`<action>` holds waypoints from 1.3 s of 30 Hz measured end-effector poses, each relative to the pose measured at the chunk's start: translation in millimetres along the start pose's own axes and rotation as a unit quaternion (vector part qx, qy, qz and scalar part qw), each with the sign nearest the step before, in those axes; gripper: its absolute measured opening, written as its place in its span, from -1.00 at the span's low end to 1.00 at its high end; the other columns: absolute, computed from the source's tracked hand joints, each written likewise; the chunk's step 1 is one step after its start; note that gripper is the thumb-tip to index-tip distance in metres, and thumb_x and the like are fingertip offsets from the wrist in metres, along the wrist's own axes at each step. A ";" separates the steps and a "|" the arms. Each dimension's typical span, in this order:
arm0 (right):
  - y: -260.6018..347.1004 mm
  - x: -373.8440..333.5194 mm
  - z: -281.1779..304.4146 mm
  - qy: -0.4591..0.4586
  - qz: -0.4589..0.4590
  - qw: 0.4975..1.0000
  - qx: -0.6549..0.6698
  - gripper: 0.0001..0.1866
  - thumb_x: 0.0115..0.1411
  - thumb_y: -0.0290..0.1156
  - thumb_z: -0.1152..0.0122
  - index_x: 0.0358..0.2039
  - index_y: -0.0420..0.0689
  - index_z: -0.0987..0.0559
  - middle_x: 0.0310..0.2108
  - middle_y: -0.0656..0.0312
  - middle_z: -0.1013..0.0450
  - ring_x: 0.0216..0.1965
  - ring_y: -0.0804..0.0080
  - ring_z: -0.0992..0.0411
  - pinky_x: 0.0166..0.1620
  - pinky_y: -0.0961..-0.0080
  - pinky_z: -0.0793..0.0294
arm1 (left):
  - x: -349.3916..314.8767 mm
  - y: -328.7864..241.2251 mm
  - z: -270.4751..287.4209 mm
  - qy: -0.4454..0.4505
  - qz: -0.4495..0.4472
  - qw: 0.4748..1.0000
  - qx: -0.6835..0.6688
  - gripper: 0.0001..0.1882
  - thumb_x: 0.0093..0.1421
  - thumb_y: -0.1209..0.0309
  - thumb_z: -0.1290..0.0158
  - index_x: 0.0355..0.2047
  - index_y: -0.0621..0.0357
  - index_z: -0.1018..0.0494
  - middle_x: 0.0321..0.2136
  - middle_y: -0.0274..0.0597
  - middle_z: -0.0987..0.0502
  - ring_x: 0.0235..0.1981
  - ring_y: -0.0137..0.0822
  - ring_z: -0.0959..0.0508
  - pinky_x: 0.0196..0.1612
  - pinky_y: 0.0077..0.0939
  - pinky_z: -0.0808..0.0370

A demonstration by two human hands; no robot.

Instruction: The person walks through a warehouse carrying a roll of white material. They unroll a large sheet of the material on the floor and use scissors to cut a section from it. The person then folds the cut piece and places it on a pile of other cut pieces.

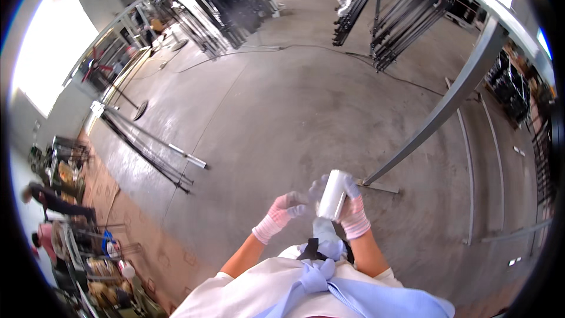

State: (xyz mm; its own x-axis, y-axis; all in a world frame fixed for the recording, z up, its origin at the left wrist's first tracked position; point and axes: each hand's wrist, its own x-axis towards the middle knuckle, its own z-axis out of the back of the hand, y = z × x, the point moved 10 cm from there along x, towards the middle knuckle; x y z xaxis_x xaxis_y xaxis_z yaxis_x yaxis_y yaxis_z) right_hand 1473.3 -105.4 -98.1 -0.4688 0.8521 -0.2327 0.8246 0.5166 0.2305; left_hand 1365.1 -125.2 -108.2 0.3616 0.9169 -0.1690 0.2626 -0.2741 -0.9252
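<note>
Lower centre of frame: right hand (353,215) in a pink-and-white knit glove is wrapped around a roll of clear stretch film (332,195), held tilted, top end leaning right. Left hand (283,211), same glove type, sits just left of the roll, fingers curled, pinching at the film edge; exact contact too small to tell. Bare concrete floor (282,112) below. Grey steel beam (447,103) runs diagonally at right. Black metal frames (406,15) stacked upper right.
</note>
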 end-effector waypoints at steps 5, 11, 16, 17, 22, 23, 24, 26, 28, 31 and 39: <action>104.8 123.1 -0.2 -0.007 0.072 0.992 -0.099 -0.45 0.02 -0.04 -0.12 -0.10 -0.19 -0.36 -0.30 -0.03 -0.41 -0.30 0.09 -0.44 -0.20 0.20 -0.48 | 82.4 -37.7 104.2 -0.043 0.013 0.999 0.014 -0.81 0.08 0.43 -0.02 -0.28 0.20 -0.42 -0.42 -0.38 -0.45 -0.39 -0.57 -0.40 -0.33 -0.66 -0.35; 179.2 251.6 -148.0 0.054 0.275 0.845 -0.456 -0.40 -0.13 -0.39 -0.32 -0.03 -0.18 -0.32 -0.30 0.08 -0.40 -0.38 0.36 -0.42 -0.31 0.50 -0.46 | 137.6 -189.5 191.3 -0.214 -0.161 0.892 0.364 -0.72 0.00 0.60 0.08 -0.22 0.21 -0.39 -0.36 -0.21 -0.47 -0.29 -0.34 -0.46 -0.22 -0.50 -0.40; 212.9 245.2 -344.6 0.201 0.530 0.340 -0.750 -0.47 -0.22 -0.45 -0.37 -0.19 -0.22 -0.37 -0.30 0.06 -0.36 -0.26 0.29 -0.36 -0.26 0.45 -0.44 | 143.2 -398.6 160.2 -0.307 -0.472 0.572 0.596 -0.66 -0.17 0.67 0.08 -0.29 0.24 -0.41 -0.33 -0.02 -0.47 -0.29 -0.07 -0.49 -0.21 -0.27 -0.41; 206.8 249.6 -379.4 0.224 0.497 0.228 -0.807 -0.53 -0.19 -0.40 -0.31 -0.24 -0.28 -0.38 -0.32 0.01 -0.36 -0.29 0.27 -0.37 -0.27 0.43 -0.44 | 141.8 -441.9 130.7 -0.320 -0.462 0.524 0.640 -0.63 -0.16 0.63 0.04 -0.24 0.30 -0.33 -0.36 0.09 -0.45 -0.32 -0.02 -0.48 -0.24 -0.22 -0.41; 159.0 323.4 -446.6 0.413 0.377 -0.095 -0.823 -0.53 -0.16 -0.34 -0.23 -0.25 -0.35 -0.36 -0.33 -0.03 -0.37 -0.33 0.27 -0.39 -0.28 0.42 -0.45 | 195.3 -510.2 126.4 -0.204 -0.543 0.386 0.718 -0.69 0.00 0.50 0.05 -0.22 0.36 -0.23 -0.41 0.08 -0.40 -0.28 0.08 -0.44 -0.24 -0.22 -0.42; 151.5 346.4 -441.5 0.433 0.363 -0.111 -0.818 -0.52 -0.15 -0.34 -0.23 -0.23 -0.35 -0.35 -0.33 -0.03 -0.37 -0.33 0.27 -0.39 -0.28 0.42 -0.45 | 215.8 -518.3 138.1 -0.188 -0.567 0.388 0.701 -0.69 0.00 0.51 0.05 -0.22 0.35 -0.24 -0.40 0.07 -0.40 -0.28 0.07 -0.44 -0.24 -0.22 -0.42; 153.9 372.8 -442.0 0.443 0.351 -0.114 -0.817 -0.51 -0.15 -0.34 -0.23 -0.22 -0.35 -0.34 -0.33 -0.02 -0.37 -0.33 0.27 -0.39 -0.28 0.43 -0.45 | 237.2 -526.9 151.9 -0.173 -0.586 0.389 0.690 -0.69 0.00 0.51 0.04 -0.22 0.34 -0.25 -0.40 0.06 -0.40 -0.28 0.06 -0.44 -0.24 -0.23 -0.41; 157.8 427.5 -448.4 0.452 0.327 -0.114 -0.822 -0.49 -0.15 -0.34 -0.22 -0.20 -0.35 -0.33 -0.33 -0.02 -0.37 -0.33 0.27 -0.40 -0.28 0.43 -0.46 | 284.4 -552.6 182.3 -0.146 -0.615 0.399 0.665 -0.70 -0.01 0.51 0.04 -0.23 0.32 -0.27 -0.40 0.04 -0.41 -0.28 0.05 -0.45 -0.24 -0.24 -0.41; 165.6 477.1 -456.0 0.451 0.311 -0.111 -0.829 -0.46 -0.14 -0.33 -0.22 -0.17 -0.35 -0.31 -0.33 -0.01 -0.38 -0.34 0.28 -0.40 -0.28 0.43 -0.46 | 329.9 -572.9 208.9 -0.119 -0.641 0.406 0.640 -0.71 -0.02 0.51 0.04 -0.23 0.30 -0.29 -0.40 0.03 -0.42 -0.28 0.03 -0.45 -0.23 -0.25 -0.41; 189.7 548.1 -465.0 0.434 0.293 -0.100 -0.846 -0.43 -0.13 -0.33 -0.21 -0.13 -0.34 -0.28 -0.32 0.00 -0.38 -0.34 0.28 -0.41 -0.28 0.44 -0.47 | 404.4 -601.6 247.9 -0.080 -0.676 0.416 0.603 -0.71 -0.03 0.52 0.03 -0.24 0.28 -0.31 -0.39 0.00 -0.43 -0.28 0.01 -0.45 -0.23 -0.26 -0.41; 304.4 707.4 -481.9 0.340 0.348 -0.011 -0.873 -0.35 -0.12 -0.32 -0.19 -0.03 -0.34 -0.21 -0.31 0.02 -0.39 -0.36 0.30 -0.43 -0.29 0.45 -0.49 | 615.3 -654.8 340.7 -0.048 -0.721 0.461 0.514 -0.72 -0.06 0.53 0.01 -0.26 0.21 -0.38 -0.38 -0.07 -0.45 -0.28 -0.06 -0.45 -0.22 -0.30 -0.39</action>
State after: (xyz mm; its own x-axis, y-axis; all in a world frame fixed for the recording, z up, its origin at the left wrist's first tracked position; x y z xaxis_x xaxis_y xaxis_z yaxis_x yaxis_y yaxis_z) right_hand 1240.1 695.1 262.8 -0.9333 0.1873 0.3065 -0.2769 -0.9186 -0.2820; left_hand 1110.8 717.4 277.8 0.4204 -0.0478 0.9061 -0.4131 0.8790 0.2380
